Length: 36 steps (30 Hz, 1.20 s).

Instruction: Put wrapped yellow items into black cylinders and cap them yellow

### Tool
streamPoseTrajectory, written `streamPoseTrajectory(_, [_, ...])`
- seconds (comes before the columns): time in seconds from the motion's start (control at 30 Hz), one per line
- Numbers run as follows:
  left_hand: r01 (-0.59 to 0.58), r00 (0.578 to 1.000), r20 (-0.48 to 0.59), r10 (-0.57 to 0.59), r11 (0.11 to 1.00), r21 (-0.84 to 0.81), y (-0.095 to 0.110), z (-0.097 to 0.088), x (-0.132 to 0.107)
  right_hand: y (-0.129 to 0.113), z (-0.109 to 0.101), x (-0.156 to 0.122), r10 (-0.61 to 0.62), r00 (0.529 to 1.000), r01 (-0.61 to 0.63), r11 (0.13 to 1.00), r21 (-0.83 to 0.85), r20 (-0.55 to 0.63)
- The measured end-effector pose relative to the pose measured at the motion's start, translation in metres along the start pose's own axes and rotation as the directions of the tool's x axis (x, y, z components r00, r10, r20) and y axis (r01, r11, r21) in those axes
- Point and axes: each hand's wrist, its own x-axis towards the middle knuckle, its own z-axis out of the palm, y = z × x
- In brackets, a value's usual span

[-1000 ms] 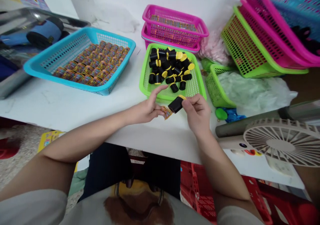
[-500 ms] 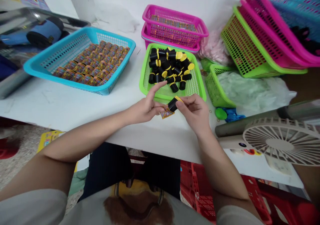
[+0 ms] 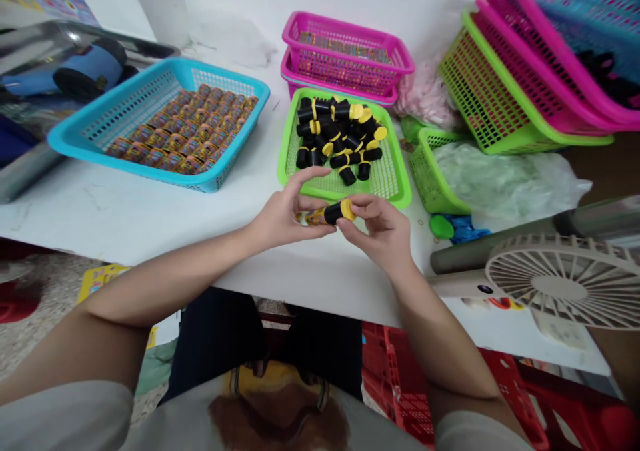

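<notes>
The left hand [image 3: 280, 219] clasps a printed sleeve [image 3: 315, 217] at a black container's [image 3: 332, 214] 9 o'clock end and the right hand [image 3: 383, 233] pinches its yellow cap [image 3: 347, 210] at 3, with the green basket [image 3: 387, 176] near at 12.

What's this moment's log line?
left hand: holding patterned wrapper | right hand: holding yellow-capped black cylinder | cylinder: partly covered by wrapper

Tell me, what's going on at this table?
A person works bare-handed at a white table. The right hand grips a black piece by its yellow end, while the left hand holds a printed wrapper at the other end, seemingly partly around it. More such pieces lie loose in the green basket just beyond, and printed items sit in rows in the blue basket to the left.
</notes>
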Motion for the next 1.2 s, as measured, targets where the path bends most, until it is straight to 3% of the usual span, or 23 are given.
streamPoseTrajectory(0.17, [-0.051, 0.998, 0.052, 0.035, 0.943, 0.329, 0.0, -0.005, -0.003, -0.004, 0.003, -0.001, 0.002, 0.997, 0.011, 0.987, -0.163, 0.077])
streamPoseTrajectory(0.47, [-0.084, 0.996, 0.062, 0.064, 0.916, 0.393, -0.002, -0.006, -0.001, -0.006, 0.0, 0.004, -0.045, 0.992, 0.085, 0.923, -0.375, 0.114])
streamPoseTrajectory(0.73, [-0.181, 0.981, 0.128, 0.143, 0.91, 0.373, -0.01, -0.002, -0.001, -0.001, 0.002, 0.001, -0.049, 0.999, 0.054, 0.917, -0.395, 0.024])
streamPoseTrajectory(0.97, [-0.352, 0.935, 0.167, 0.313, 0.773, 0.527, -0.013, -0.003, -0.004, -0.007, 0.005, -0.002, 0.01, 0.999, -0.03, 0.882, -0.471, -0.043])
streamPoseTrajectory(1.07, [-0.341, 0.935, 0.113, 0.335, 0.767, 0.544, -0.012, 0.0, -0.005, -0.008, 0.0, -0.004, -0.051, 0.999, 0.044, 0.858, -0.512, 0.0])
streamPoseTrajectory(1.2, [-0.132, 0.977, -0.092, 0.194, 0.879, 0.458, -0.004, 0.001, -0.006, -0.006, -0.003, -0.004, -0.286, 0.958, 0.249, 0.815, -0.523, 0.011])
